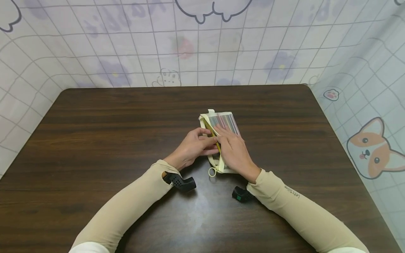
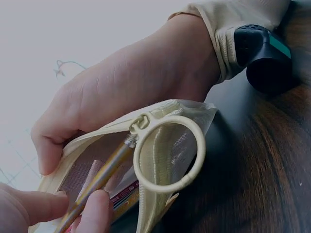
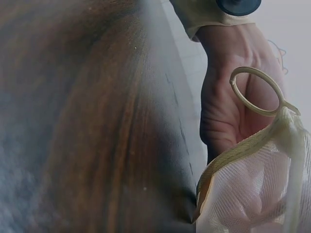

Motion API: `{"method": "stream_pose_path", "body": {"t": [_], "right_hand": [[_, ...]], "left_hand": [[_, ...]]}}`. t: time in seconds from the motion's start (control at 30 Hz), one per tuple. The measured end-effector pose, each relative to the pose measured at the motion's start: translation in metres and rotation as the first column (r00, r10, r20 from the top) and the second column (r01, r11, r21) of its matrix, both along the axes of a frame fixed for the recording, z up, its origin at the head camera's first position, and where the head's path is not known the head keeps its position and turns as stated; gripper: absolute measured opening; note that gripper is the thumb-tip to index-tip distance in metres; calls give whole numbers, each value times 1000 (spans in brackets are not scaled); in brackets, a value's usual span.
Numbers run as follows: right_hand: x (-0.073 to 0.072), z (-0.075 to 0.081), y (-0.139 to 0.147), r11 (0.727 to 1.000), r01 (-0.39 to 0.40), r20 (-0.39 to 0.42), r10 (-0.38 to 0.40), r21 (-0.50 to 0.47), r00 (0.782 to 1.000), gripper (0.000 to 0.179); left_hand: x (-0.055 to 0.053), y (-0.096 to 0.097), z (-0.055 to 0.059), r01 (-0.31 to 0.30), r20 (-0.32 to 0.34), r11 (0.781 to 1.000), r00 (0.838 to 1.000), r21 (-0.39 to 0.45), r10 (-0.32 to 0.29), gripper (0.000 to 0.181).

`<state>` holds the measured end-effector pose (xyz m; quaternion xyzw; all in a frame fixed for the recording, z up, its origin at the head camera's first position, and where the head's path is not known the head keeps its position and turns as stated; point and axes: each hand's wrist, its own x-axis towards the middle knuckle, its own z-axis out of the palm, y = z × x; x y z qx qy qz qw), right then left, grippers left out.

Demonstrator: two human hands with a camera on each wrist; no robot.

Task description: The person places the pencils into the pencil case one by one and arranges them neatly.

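Observation:
A cream mesh pencil case (image 1: 228, 170) lies on the table in front of me, its zip side open toward the left and pencils showing through the mesh. A cream ring pull (image 2: 198, 167) hangs at its near end. My left hand (image 1: 193, 146) is at the opening, its fingertips on either side of a gold pencil (image 2: 108, 170) with a silvery end. Laid over the case from the right, my right hand (image 1: 235, 151) holds it by the zip edge. In the right wrist view, the mesh and ring pull (image 3: 257, 111) stand in front of a hand.
The dark wooden table (image 1: 126, 116) runs out around the case on all sides. Behind it and at the right hangs a white grid-patterned cloth (image 1: 202, 45) with printed animals. A black camera (image 1: 181, 182) sits on the left wrist and another black camera (image 1: 242, 194) on the right.

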<state>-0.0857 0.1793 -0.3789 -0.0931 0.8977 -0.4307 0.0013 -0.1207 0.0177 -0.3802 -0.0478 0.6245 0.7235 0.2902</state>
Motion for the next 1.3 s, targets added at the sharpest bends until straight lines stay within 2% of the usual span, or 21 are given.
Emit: {"method": "stream_pose_path", "body": {"t": [0.3, 0.5, 0.77, 1.07, 1.23, 1.3], "right_hand": [[0, 0, 1, 1000, 8, -19, -9, -5, 1000, 48], [0, 0, 2, 1000, 12, -22, -11, 14, 1000, 48], [1, 1, 5, 999, 13, 0, -13, 29, 1000, 48], [4, -1, 12, 999, -28, 50, 26, 44, 998, 50], [5, 1, 18, 995, -50, 39, 47, 83, 998, 58], [6, 3, 19, 996, -47, 47, 44, 78, 998, 58]], "left_hand": [[1, -3, 1, -14, -7, 999, 1000, 38, 14, 42], [3, -12, 2, 17, -32, 1000, 999, 2, -17, 40], [1, -29, 2, 8, -64, 999, 998, -41, -10, 39], [-4, -71, 11, -21, -167, 987, 986, -157, -6, 40], [-8, -100, 15, -56, -229, 972, 973, -227, 3, 43], [-8, -115, 18, -77, -255, 960, 967, -270, 6, 43]]}}
